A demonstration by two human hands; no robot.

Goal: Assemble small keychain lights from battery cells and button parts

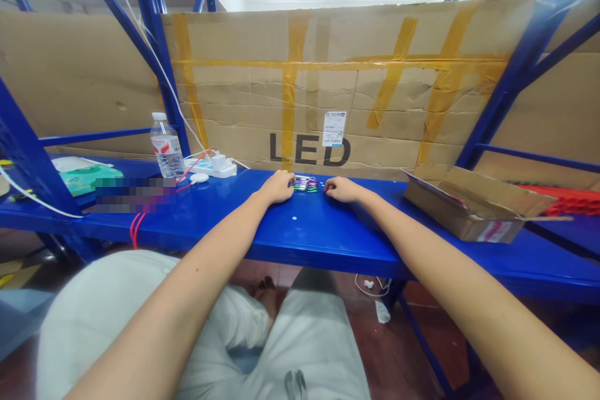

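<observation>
Several small shiny items, coloured green, purple and silver, lie in a compact group on the blue shelf top. My left hand rests at their left end, its curled fingertips touching or nearly touching them. Whether those fingers grip one of the items is too small to tell. Just right of the group, with a small gap, my right hand rests on the surface with its fingers curled in. What it holds, if anything, is hidden. A small white dot shows on the blue surface in front of the group.
An open cardboard box stands at the right, with red material beyond it. To the left are a water bottle, a white power strip, red cables and a green packet. Taped cardboard stands behind.
</observation>
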